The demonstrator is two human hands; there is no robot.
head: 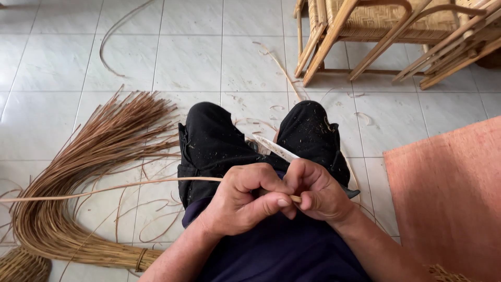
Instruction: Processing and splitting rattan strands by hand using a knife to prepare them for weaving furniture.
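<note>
The left hand [237, 201] is closed around a thin cane strip [104, 189]; the thumb presses the strip near its end, and the strip runs long to the left of this grip, out over the floor [52, 62] to the picture edge; the right hand [319, 192] is closed on a knife [275, 149], just beside the left grip and touching it at the fingertips; the pale blade points up and away from the right grip, over the knees; the strip end shows between the two hands, at the thumb of the left one; both hands are held over the lap, above black trousers [214, 141] dusted with small shavings; left of the left grip, well apart, a big bundle of cane [94, 151] lies fanned on the tiles, tied at its lower end; thin peelings lie around it; far above the right grip stands a rattan chair [376, 26]; to the right of the right grip lies a reddish board [449, 198].
</note>
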